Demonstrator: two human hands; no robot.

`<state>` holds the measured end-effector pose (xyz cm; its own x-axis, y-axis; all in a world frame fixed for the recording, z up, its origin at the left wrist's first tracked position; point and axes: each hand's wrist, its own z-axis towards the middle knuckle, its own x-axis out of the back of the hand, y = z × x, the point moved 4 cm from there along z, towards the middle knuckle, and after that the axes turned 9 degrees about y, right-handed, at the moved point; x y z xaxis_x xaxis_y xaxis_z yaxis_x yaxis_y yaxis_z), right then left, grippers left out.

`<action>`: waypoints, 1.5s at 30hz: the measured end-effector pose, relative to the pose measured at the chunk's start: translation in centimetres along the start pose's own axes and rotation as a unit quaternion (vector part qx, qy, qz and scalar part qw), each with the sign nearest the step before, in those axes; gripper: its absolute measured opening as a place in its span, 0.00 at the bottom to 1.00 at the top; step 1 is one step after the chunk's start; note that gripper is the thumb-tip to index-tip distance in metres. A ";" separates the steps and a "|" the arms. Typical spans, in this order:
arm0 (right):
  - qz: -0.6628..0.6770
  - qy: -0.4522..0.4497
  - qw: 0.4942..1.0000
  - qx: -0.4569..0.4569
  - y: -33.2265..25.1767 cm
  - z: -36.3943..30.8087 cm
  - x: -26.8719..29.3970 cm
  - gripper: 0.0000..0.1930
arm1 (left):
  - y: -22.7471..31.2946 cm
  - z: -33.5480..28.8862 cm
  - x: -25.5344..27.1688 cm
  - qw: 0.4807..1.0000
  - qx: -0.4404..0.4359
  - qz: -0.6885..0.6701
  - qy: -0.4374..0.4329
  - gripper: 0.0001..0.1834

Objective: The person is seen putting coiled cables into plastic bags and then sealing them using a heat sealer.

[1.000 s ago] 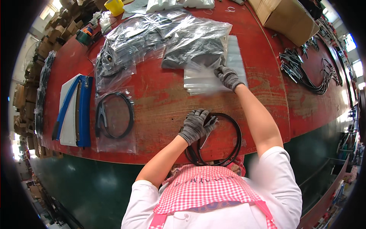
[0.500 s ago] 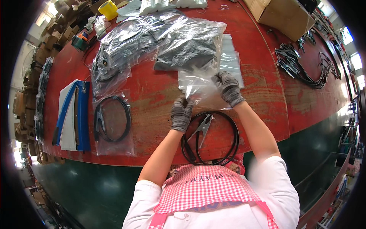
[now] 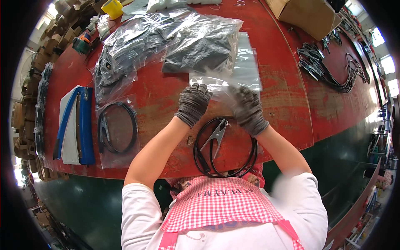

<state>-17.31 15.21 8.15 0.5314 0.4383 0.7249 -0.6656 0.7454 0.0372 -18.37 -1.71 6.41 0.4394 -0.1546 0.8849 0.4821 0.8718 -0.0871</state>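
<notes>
Both hands wear grey knit gloves. My left hand [image 3: 194, 104] has its fingers closed at the near edge of a clear plastic bag [image 3: 209, 82]. My right hand [image 3: 248, 109] is beside the bag's right part; its fingers are smeared by motion, so their grip does not show. Clear film between the hands is blurred too. Below them, near the table edge, lies a coiled black cable [image 3: 255, 151] with a metal clamp [image 3: 216, 135] inside the loop. Beyond my right hand, flat clear bags [image 3: 248, 62] lie stacked.
A bagged cable coil [image 3: 135, 129] and a blue stapler-like tool [image 3: 86, 129] lie left on the red table [image 3: 162, 106]. A heap of bagged cables [image 3: 141, 41] fills the far middle. Loose clamp cables [image 3: 321, 68] and a cardboard box [image 3: 308, 16] are at right.
My left hand has moved away from me, up to the bag's near edge. My right hand has come slightly nearer to me. The coiled cable stays on the table.
</notes>
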 end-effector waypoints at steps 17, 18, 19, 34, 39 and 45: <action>-0.132 -0.225 0.962 -0.085 5.9 -11.5 -2.0 0.34 | -0.4 -4.4 -5.6 0.981 0.126 0.131 -0.072 0.10; -0.104 -0.217 0.968 -0.067 5.5 -12.5 -0.6 0.34 | 0.2 -5.3 -5.6 0.982 0.054 0.137 -0.121 0.10; -0.077 -0.210 0.973 -0.051 4.6 -13.4 0.9 0.34 | 1.0 -6.2 -4.8 0.987 0.029 0.100 -0.126 0.11; 0.490 -0.393 0.729 -0.272 -5.7 -16.5 11.3 0.16 | 8.7 -21.1 12.6 0.927 0.176 -0.312 -0.112 0.22; 0.671 -0.161 0.665 -0.288 -2.3 0.2 15.4 0.12 | 0.9 -15.9 21.3 0.562 0.356 -0.740 0.095 0.07; 0.485 -0.169 0.795 -0.324 -4.6 13.4 12.5 0.10 | -10.4 -13.8 25.5 0.784 0.494 -0.362 0.100 0.09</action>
<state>-14.61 10.55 26.29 -0.3100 0.8861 0.3445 -0.2093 0.2899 -0.9339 -1.71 -21.13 23.59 0.4788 -0.7589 0.4415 -0.1189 0.4422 0.8890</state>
